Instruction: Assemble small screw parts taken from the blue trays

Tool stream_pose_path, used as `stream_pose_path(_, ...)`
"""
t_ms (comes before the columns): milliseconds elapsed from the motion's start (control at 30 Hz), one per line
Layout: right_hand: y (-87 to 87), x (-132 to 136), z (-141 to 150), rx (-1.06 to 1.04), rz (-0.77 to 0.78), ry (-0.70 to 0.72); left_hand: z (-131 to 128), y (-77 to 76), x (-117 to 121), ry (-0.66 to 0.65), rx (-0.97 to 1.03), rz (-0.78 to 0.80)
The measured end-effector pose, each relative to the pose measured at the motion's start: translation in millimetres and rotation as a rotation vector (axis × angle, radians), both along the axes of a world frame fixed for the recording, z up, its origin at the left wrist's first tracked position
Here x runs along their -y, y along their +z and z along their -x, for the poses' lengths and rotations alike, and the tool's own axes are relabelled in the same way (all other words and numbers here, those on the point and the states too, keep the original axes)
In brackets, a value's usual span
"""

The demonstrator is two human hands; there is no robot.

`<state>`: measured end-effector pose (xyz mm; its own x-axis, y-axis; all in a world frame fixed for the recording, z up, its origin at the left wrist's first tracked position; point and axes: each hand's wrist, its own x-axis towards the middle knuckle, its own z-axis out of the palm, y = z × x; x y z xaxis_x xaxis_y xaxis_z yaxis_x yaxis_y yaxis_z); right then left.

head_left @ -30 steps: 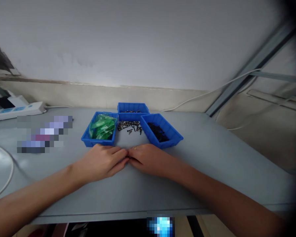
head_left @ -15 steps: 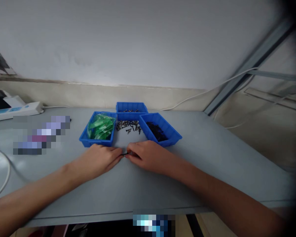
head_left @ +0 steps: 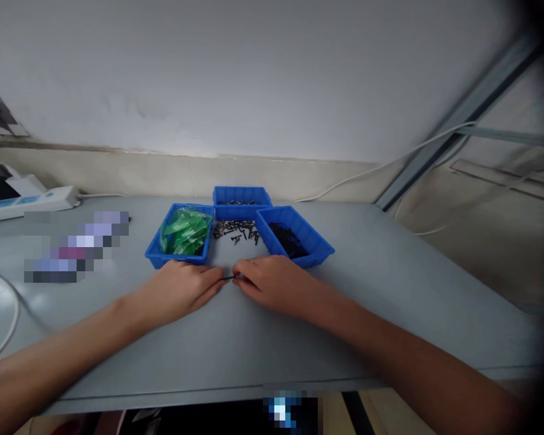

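Between my hands a thin black rod-like piece (head_left: 228, 278) spans the small gap; its exact kind is too small to make out. My left hand (head_left: 185, 287) pinches its left end, and my right hand (head_left: 269, 281) pinches the other. Just beyond the hands, a pile of small dark and silvery screw-like parts (head_left: 238, 229) lies on the table. A blue bin (head_left: 153, 257) with green plastic packets (head_left: 185, 232) stands beyond my left hand. Past my right hand is a blue bin (head_left: 317, 248) of black parts (head_left: 285, 238).
At the back sits a third blue bin (head_left: 242, 194) with small brass-coloured parts. On the left are a blurred-out object (head_left: 81, 244), a white power strip (head_left: 49, 199) and a white cable (head_left: 16, 308). A metal post (head_left: 435, 136) rises at the right rear of the grey table (head_left: 185, 362).
Both hands remain pinched on the black piece. My fingertips have shifted very slightly, and a little more of the piece shows between them.
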<state>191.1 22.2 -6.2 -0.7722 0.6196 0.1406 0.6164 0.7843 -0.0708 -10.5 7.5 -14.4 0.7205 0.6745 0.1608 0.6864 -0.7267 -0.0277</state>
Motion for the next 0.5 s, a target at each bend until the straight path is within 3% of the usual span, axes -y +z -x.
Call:
stream_pose_path(267,-7.1,2.3,5.3,-0.013,0.042,0.029,-2.6,1.9,4.6,-0.166,0.047,-0.248)
stream_pose_path(500,-2.9,4.6,4.3,-0.036,0.095,0.043,-2.8,2.5,5.5,-0.224,0.046,-0.239)
